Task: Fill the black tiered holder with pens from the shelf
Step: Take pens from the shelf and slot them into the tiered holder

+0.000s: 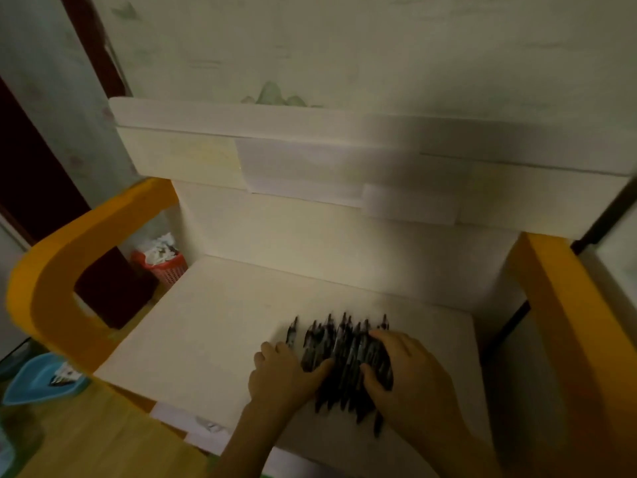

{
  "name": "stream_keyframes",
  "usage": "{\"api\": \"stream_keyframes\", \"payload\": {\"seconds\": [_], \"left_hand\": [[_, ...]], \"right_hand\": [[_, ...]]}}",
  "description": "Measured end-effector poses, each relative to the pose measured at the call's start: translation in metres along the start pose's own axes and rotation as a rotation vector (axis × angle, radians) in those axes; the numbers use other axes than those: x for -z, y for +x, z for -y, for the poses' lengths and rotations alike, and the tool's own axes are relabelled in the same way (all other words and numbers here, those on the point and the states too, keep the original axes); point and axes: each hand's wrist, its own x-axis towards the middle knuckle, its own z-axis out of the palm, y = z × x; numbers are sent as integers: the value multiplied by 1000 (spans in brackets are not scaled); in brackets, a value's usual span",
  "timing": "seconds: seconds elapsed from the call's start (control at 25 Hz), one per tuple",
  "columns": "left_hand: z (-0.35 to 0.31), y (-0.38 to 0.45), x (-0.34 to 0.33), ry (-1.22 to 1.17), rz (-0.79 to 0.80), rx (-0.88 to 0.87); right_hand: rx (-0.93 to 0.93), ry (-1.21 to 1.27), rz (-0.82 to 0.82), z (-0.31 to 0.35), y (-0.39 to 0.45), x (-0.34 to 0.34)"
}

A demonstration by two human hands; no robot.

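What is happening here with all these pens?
A person is gathering a pile of dark pens on a white shelf with yellow side frames. The left hand and the right hand close on the pile from either side. The black tiered holder is not in view.

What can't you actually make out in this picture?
Head view only:
- Pens: motion blur and both hands hide the count.
- Left hand and right hand: their grip is unclear, fingers smeared.
- Black tiered holder: nowhere in frame.
- Red basket: its white contents are too blurred to name.
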Motion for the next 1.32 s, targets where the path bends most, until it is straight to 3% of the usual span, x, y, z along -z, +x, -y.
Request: {"api": "stream_keyframes", "payload": {"seconds": [0.28, 0.6, 0.72, 0.92, 1.32], "left_hand": [[-7, 33, -5, -138, 76, -137], [-8, 48, -1, -85, 147, -157], [-7, 48, -2, -104, 131, -188], [5, 44, -3, 62, 54, -169], [-11, 36, -11, -15, 89, -146]], "right_hand": [[-115, -9, 6, 10, 14, -8], [-171, -33, 21, 12, 18, -15], [-177, -38, 7, 13, 20, -13], [-163, -42, 0, 12, 21, -11], [-140, -41, 13, 12, 23, -15]]}}
